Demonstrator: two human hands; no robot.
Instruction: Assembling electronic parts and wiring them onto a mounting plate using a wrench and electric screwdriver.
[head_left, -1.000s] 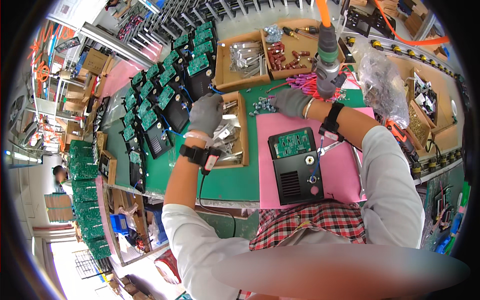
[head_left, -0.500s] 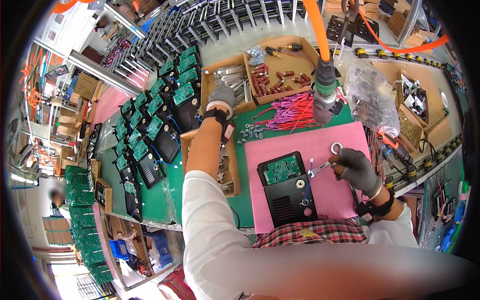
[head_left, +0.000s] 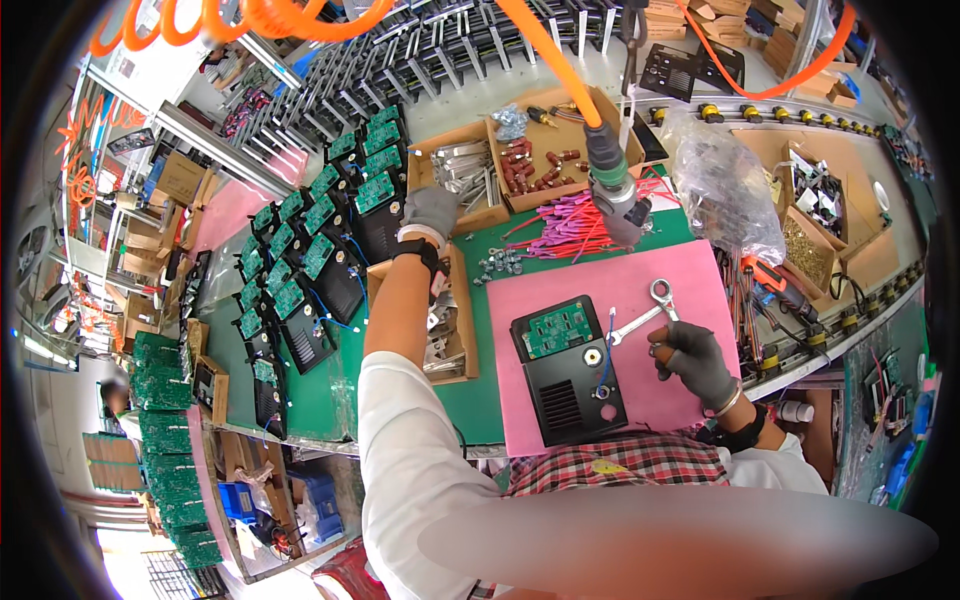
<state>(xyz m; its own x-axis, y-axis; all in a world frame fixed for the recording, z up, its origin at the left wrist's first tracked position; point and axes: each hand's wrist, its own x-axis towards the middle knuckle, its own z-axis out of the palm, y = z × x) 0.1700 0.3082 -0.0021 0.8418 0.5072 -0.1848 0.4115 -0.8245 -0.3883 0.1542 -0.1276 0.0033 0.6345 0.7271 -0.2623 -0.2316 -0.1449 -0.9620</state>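
Observation:
My left hand (head_left: 430, 212), in a grey glove, is over the left edge of a cardboard box (head_left: 492, 214) of flat metal strips (head_left: 466, 170); its fingertips are hidden. On the pink mat (head_left: 690, 270) lies a silver combination wrench (head_left: 640, 314). Just beside it is my right hand (head_left: 697, 365), grey-gloved with bare fingertips, fingers bent and slightly apart, nothing visible between them. To the left of the wrench rests a black slotted panel (head_left: 568, 402) with a green circuit board (head_left: 560, 331), a round metal nut and a blue wire (head_left: 606, 372).
A power driver (head_left: 618, 207) hangs from an orange hose over red-and-purple cables (head_left: 550, 228). Loose bolts (head_left: 498, 264) lie beside the mat. Rows of black panels with boards (head_left: 318, 258) fill the left. Plastic wrap (head_left: 722, 190) and a small-parts box (head_left: 440, 330) flank the work area.
My right hand has let go of the wrench, which now lies on the mat, and has drawn back slightly. My left hand has shifted slightly left and down at the box edge.

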